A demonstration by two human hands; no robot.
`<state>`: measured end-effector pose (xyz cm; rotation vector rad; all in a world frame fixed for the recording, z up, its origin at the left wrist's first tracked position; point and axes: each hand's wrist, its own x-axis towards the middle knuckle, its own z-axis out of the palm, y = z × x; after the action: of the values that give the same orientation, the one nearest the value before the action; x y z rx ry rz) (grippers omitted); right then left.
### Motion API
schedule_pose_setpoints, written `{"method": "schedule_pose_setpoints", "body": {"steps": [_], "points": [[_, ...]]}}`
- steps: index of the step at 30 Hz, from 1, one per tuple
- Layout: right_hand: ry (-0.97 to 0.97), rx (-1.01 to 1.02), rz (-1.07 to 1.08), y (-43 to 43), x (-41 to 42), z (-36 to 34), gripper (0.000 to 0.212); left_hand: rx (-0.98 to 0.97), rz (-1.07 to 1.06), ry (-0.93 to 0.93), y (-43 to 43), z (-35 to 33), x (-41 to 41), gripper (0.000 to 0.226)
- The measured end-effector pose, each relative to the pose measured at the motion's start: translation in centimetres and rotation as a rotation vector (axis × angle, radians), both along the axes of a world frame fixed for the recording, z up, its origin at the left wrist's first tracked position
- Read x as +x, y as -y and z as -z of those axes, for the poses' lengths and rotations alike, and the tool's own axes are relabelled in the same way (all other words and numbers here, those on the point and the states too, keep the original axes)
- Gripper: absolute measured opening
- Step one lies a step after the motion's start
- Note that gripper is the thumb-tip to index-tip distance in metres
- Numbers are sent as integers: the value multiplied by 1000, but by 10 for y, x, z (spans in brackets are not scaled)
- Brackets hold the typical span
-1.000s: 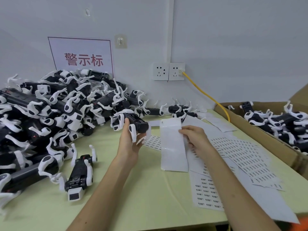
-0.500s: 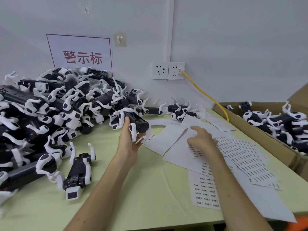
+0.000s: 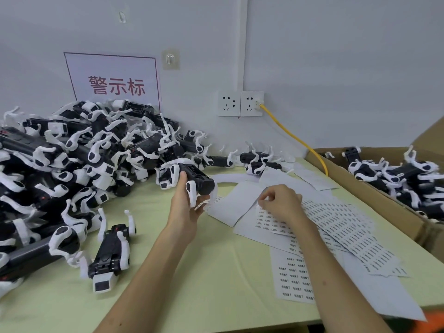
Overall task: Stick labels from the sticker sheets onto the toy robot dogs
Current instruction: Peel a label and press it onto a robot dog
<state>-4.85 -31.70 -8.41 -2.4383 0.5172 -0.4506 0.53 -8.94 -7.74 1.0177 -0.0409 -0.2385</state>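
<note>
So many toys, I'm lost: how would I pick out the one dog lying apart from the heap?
Find the heap of toy dogs under the red-lettered sign. In front of it, on the green table, one dog lies on its own, white head toward the near edge, touching no hand.

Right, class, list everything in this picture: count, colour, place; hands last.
piled toy dogs: many, black and white, table's left.
held dog: one, same colours, left hand.
lone dog: one, same colours, front left.
boxed dogs: several, same colours, right.
cardboard box: one, brown, right.
sticker sheets: several, white, table's right.
sign: one, white, wall.
sockets: two, white, wall.
cable: one, yellow, right socket.
left hand: grips held dog.
right hand: pinches at sticker sheets.
</note>
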Motion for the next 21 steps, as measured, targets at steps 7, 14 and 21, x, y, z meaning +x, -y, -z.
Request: {"method": "schedule_pose_setpoints", "body": {"steps": [7, 14, 21], "points": [[484, 379, -7, -2, 1, -11, 5, -5, 69, 54, -1, -3, -4, 37], [714, 850, 354, 12, 0, -13, 28, 88, 359, 149, 1, -7, -14, 61], [712, 1082, 218, 10, -3, -21, 36, 133, 476, 180, 6, 1, -17, 52]]}}
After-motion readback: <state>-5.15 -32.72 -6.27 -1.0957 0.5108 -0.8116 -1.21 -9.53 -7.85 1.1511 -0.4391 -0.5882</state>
